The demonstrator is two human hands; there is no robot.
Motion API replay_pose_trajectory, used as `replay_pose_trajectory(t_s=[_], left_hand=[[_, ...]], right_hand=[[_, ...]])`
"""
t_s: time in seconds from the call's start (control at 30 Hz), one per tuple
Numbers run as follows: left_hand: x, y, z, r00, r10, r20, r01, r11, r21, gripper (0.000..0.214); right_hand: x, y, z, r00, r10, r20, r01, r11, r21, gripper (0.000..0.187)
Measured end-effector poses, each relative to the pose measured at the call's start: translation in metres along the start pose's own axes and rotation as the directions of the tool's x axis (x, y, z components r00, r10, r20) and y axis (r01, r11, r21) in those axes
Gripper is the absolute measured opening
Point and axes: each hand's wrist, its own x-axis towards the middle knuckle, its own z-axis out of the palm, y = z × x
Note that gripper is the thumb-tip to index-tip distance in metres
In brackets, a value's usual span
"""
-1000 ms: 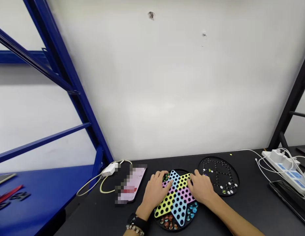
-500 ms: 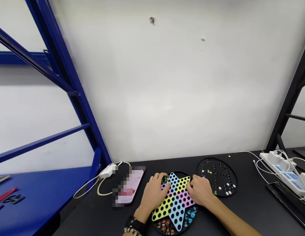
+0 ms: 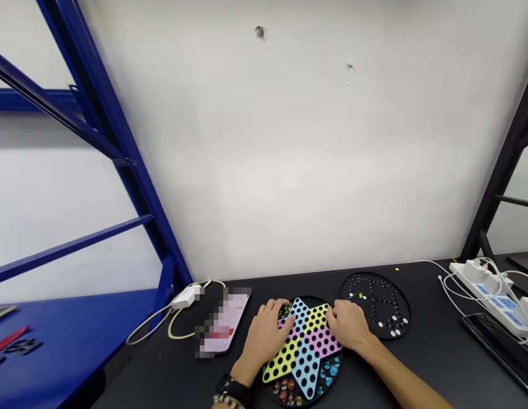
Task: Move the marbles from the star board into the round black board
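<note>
A Chinese checkers board (image 3: 304, 347) with a six-pointed star in blue, yellow and pink lies in a round black tray (image 3: 338, 372) on the table. Its holes show dark. Around the star, the tray's pockets hold brown marbles (image 3: 285, 392), blue marbles (image 3: 329, 369) and green marbles (image 3: 285, 311). My left hand (image 3: 267, 329) rests over the left side of the board, thumb and fingers apart, thumb tip on the star. At the right rim, my right hand (image 3: 349, 325) is closed with curled fingers. Whatever it pinches, if anything, is hidden.
Behind my right hand lies a round black lid (image 3: 387, 307) with several white and yellow-green pieces. A phone (image 3: 225, 324) and a white adapter with cable (image 3: 189, 295) are at left. A power strip (image 3: 498, 301) and a black phone (image 3: 500, 349) lie at right.
My right hand has shifted slightly to the right, away from the star's yellow point, showing more of it. My left hand and the board stay put.
</note>
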Motion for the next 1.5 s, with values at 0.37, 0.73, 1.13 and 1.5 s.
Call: replay_pose_trajectory(t_s=[0.37, 0.73, 1.13, 1.5], left_hand=[[0.0, 0.004, -0.003, 1.0, 0.0, 0.015, 0.0, 1.0, 0.008, 0.037], [-0.005, 0.002, -0.007, 0.992, 0.09, 0.085, -0.089, 0.996, -0.018, 0.053], [-0.004, 0.002, -0.006, 0.993, 0.082, 0.08, -0.083, 0.996, 0.016, 0.05], [-0.003, 0.01, -0.01, 0.995, 0.006, 0.099, -0.003, 0.999, -0.034, 0.048]], right_hand=[[0.028, 0.066, -0.03, 0.974, 0.195, -0.116, -0.201, 0.979, -0.043, 0.051], [0.014, 0.06, -0.054, 0.934, -0.227, 0.275, 0.146, 0.947, 0.287, 0.017], [0.004, 0.051, -0.057, 0.912, -0.246, 0.327, 0.181, 0.959, 0.218, 0.006], [0.022, 0.076, -0.046, 0.996, -0.039, -0.075, 0.051, 0.985, 0.166, 0.024]])
